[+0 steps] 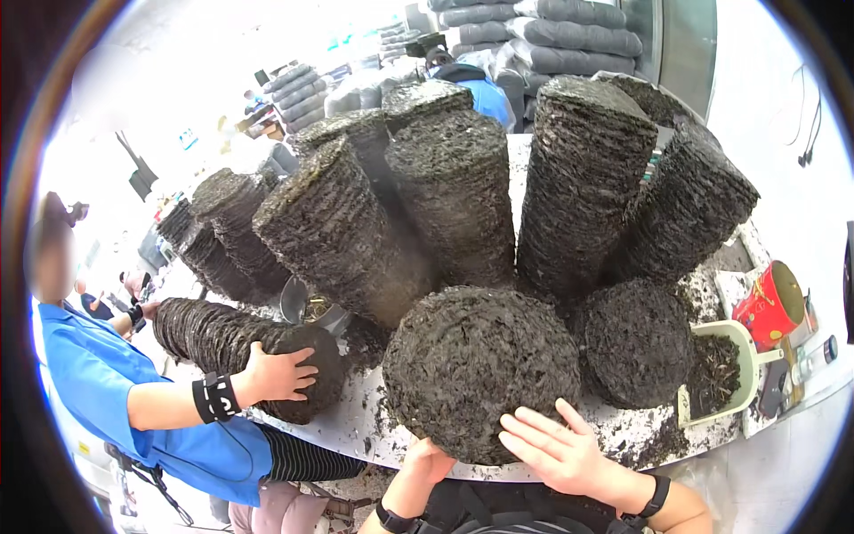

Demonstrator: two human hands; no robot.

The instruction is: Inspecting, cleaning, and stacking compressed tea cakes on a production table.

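A tall stack of dark round dried-seaweed discs [480, 365] leans toward me at the table's near edge. My right hand [556, 449] lies flat with fingers spread on the lower right of the stack's top disc. My left hand [425, 458] is under the stack's lower left edge, mostly hidden by it, and seems to support it from below. Several more such stacks [583, 178] stand tilted behind it on the white table [356, 427].
To my left a person in a blue shirt rests a hand [280, 374] on a stack lying on its side [236, 343]. A pale green scoop [729, 365] full of crumbs and a red tin [769, 307] lie at right. Another person [471, 84] stands behind. Crumbs litter the table.
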